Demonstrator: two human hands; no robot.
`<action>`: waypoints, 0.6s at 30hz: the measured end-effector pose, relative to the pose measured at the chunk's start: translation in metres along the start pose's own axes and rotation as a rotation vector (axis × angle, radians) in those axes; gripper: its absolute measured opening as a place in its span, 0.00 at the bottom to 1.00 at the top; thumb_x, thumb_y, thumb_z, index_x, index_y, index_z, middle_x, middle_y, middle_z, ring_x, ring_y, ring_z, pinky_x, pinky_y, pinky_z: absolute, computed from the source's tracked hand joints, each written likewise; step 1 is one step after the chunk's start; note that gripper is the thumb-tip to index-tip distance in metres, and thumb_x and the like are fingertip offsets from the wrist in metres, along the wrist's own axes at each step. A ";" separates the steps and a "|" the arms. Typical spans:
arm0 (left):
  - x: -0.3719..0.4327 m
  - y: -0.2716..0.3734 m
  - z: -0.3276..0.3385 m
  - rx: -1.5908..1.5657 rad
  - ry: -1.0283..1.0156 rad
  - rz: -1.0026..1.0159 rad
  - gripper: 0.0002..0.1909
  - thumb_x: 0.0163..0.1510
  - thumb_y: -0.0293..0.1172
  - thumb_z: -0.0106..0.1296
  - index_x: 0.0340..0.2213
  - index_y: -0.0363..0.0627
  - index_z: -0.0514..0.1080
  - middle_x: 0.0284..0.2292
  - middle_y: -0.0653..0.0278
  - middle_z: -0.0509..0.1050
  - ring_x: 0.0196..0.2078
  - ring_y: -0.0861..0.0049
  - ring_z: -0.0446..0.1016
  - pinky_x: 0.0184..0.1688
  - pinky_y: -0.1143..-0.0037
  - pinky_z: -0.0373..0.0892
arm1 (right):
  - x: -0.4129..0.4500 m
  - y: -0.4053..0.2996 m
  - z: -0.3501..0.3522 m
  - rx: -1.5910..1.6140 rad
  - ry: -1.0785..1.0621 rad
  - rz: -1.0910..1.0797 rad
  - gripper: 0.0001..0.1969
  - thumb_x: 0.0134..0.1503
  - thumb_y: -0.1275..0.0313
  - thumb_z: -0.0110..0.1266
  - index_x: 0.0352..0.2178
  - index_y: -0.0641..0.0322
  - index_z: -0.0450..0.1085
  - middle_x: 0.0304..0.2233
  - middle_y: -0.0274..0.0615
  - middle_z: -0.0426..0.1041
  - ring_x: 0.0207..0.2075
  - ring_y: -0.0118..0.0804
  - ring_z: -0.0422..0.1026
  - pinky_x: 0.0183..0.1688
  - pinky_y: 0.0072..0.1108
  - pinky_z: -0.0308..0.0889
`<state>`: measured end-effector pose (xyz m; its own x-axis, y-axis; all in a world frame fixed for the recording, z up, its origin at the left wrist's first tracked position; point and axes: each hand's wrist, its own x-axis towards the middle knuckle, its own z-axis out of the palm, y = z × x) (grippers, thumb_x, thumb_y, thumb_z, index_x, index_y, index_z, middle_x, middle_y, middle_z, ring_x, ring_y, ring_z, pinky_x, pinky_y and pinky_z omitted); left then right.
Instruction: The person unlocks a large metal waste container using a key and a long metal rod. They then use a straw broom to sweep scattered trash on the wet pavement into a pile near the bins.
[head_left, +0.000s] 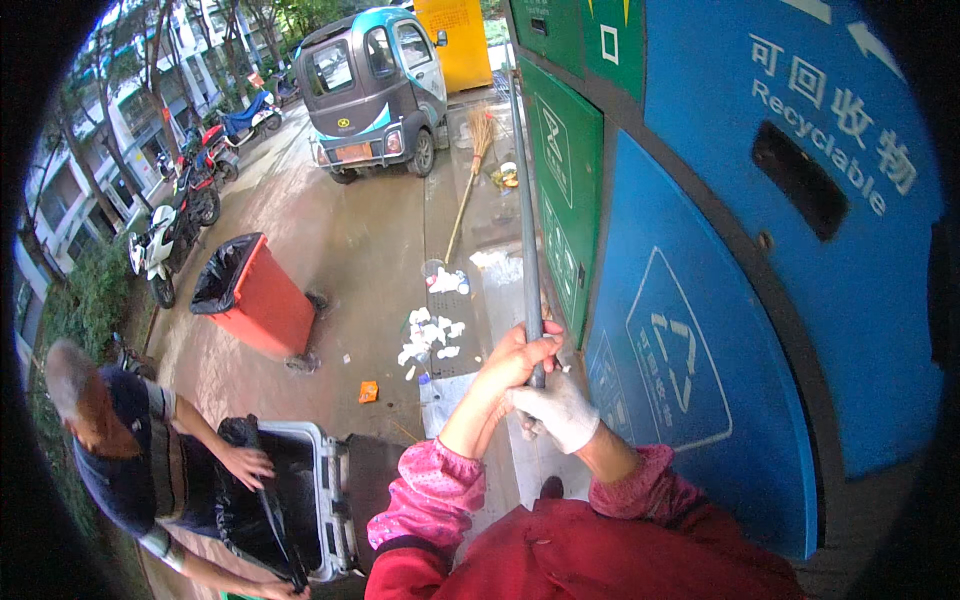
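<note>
My bare left hand and my right hand, in a white glove, are both closed around the lower end of a long grey pole. The left hand sits a little above the right. The pole runs up along the green and blue bin fronts, and its far end is too small to make out. Beside it on the pavement lie white crumpled tissues, an orange wrapper and more litter. A straw broom lies with its handle towards the litter.
A blue recycling cabinet stands close on the right, a green one beyond. An orange wheeled bin stands left. At lower left a person handles a black liner at a grey-rimmed bin. A small three-wheeled vehicle is parked ahead.
</note>
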<state>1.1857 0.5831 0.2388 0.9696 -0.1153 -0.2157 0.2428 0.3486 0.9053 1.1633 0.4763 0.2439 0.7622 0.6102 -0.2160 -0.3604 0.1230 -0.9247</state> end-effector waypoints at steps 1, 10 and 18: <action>0.010 0.011 -0.005 0.001 -0.003 0.000 0.15 0.43 0.28 0.50 0.35 0.37 0.64 0.16 0.70 0.63 0.21 0.82 0.63 0.25 0.82 0.61 | 0.011 -0.012 0.002 0.030 0.024 0.026 0.09 0.44 0.71 0.51 0.26 0.62 0.61 0.13 0.32 0.62 0.11 0.23 0.62 0.11 0.13 0.55; 0.073 0.125 -0.043 0.039 -0.028 0.161 0.11 0.42 0.32 0.51 0.26 0.38 0.67 0.19 0.68 0.65 0.22 0.83 0.64 0.23 0.83 0.60 | 0.112 -0.095 0.023 0.200 -0.118 -0.283 0.09 0.46 0.71 0.50 0.29 0.60 0.60 0.15 0.31 0.62 0.12 0.24 0.63 0.13 0.17 0.64; 0.164 0.223 -0.081 -0.195 -0.310 0.151 0.05 0.46 0.27 0.47 0.25 0.38 0.67 0.20 0.66 0.68 0.20 0.82 0.67 0.25 0.83 0.66 | 0.192 -0.193 0.040 0.376 -0.114 -0.139 0.13 0.52 0.60 0.46 0.17 0.53 0.61 0.12 0.30 0.61 0.12 0.23 0.62 0.17 0.23 0.62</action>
<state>1.4015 0.7172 0.3760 0.9474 -0.3140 0.0625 0.1278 0.5500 0.8253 1.3582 0.6010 0.3937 0.7605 0.6480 -0.0417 -0.4459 0.4745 -0.7590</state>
